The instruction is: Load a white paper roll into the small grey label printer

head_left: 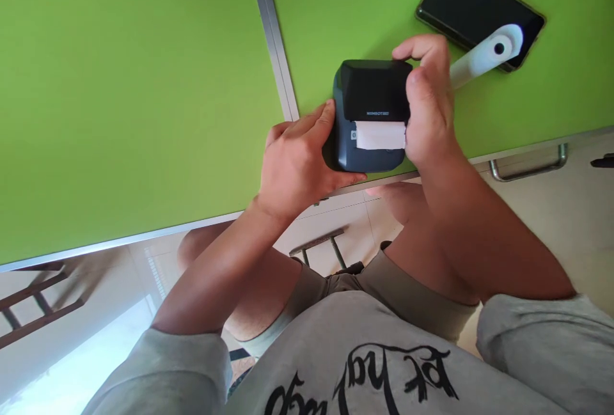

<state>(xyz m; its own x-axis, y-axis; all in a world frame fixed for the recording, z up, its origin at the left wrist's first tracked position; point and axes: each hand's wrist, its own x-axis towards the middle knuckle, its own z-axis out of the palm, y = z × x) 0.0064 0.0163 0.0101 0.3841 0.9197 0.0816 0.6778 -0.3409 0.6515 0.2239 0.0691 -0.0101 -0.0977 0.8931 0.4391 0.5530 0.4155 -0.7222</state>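
A small dark label printer (374, 92) with a black lid sits near the front edge of the green table. White label paper (381, 135) shows at its front slot. My left hand (300, 153) grips the printer's left side, thumb along the front and fingers against the side wall. On the other side, my right hand (429, 105) is closed around the right edge, its index finger curled over the back corner. The palm side of the right hand and what lies under it are hidden.
Behind my right hand lies a black phone (474, 6), overlapped by a white tube-like cylinder (480, 60) with a dark hole in its end. A metal strip (273, 38) crosses the green tabletop (144, 82). A metal handle (530, 172) sits below the edge.
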